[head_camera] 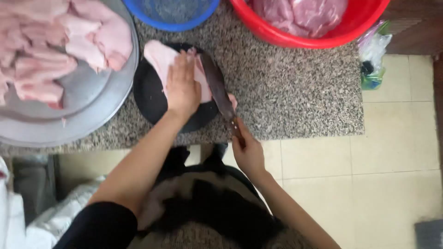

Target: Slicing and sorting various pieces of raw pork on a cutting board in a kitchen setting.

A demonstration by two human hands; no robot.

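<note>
**Pork slab pinned flat on round black board, knife at its right edge**

Pork slab [159, 60], pale pink with a white fatty side, lies on the round black cutting board [150, 99] at the near edge of the speckled granite counter [295, 87]. Looks soft, floppy and likely slippery from fat and moisture; moderate weight for its size. Judged best held by pressing down flat from above with a spread palm, away from the blade line, rather than pinching an edge.

Left hand [182, 85] does just that: fingers extended, palm pressed on the meat, not closed around anything. Right hand [249, 154] is clenched around the dark handle of a long knife [219, 92], whose blade lies angled across the slab's right side, just beside the left hand's fingers. A small pink bit shows past the blade on the right.

Outward: large metal tray [87, 115] to the left, touching or nearly touching the board, piled with more pale pork pieces [55, 41]. Blue basin [170, 14] behind the board; contents unclear. Red basin [318, 27] at upper right holds darker red meat. At the counter's right end, a crumpled clear plastic bag [371, 55] with green and dark items inside; no readable label. White sacks [41, 221] at lower left below the counter. Beige tiled floor [392, 152] on the right.
</note>
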